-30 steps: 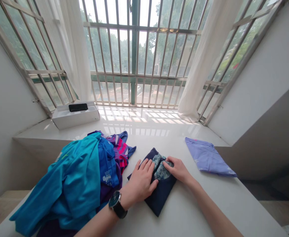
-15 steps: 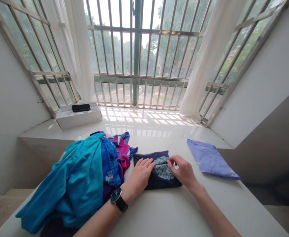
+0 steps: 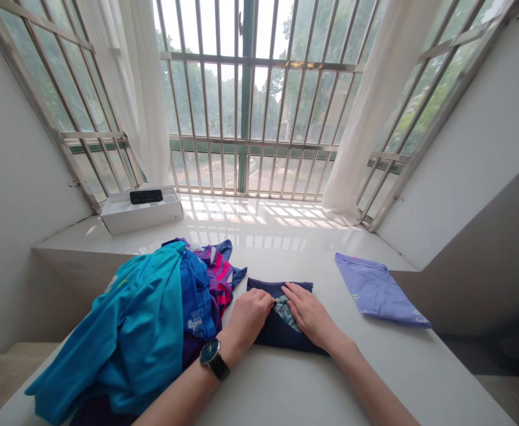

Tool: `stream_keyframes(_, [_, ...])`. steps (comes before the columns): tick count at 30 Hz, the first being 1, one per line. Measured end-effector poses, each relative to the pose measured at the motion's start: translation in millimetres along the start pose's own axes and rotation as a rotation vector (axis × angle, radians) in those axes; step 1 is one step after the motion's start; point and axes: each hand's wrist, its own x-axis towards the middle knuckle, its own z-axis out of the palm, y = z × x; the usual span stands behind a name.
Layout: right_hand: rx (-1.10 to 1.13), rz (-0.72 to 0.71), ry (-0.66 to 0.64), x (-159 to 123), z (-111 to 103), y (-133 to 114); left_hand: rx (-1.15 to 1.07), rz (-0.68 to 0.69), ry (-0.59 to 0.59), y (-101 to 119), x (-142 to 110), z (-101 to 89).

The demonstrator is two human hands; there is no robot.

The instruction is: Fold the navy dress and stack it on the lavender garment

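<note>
**Matt cloth on a glossy counter**
You have a matt, soft navy cloth garment [image 3: 281,334] on a glossy white counter [image 3: 263,254]. The teal fabric [image 3: 126,331] and lilac fabric [image 3: 379,293] look smooth with a slight sheen, the white cardboard box [image 3: 141,220] is matt, and the metal window bars [image 3: 259,61] shine.

A navy cloth garment [image 3: 279,336], folded into a flat, wide rectangle, lies on the white tabletop [image 3: 374,378] at twelve o'clock from the wearer. A narrow wedge of pale teal swirled print shows near its middle, along a folded edge slanting toward five o'clock.
</note>
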Motion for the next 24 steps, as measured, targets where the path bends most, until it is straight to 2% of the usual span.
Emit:
stream_keyframes(5, [0.081, -0.046, 0.088, 1, -14, -2, 0.093, 0.044, 0.014, -3, -1, -6.6])
stream_keyframes(9, [0.125, -0.087, 0.088, 2, -26, -6, 0.125, 0.067, 0.016, -3, -1, -4.8])
stream_keyframes(16, [0.154, -0.099, 0.029, 0, -27, -6, 0.116, 0.029, 0.021, -4, 4, -2.9])
stream_keyframes(24, [0.186, -0.081, 0.008, 0, -26, -4, -0.032, 0.055, 0.006, -8, 0, -12.3])
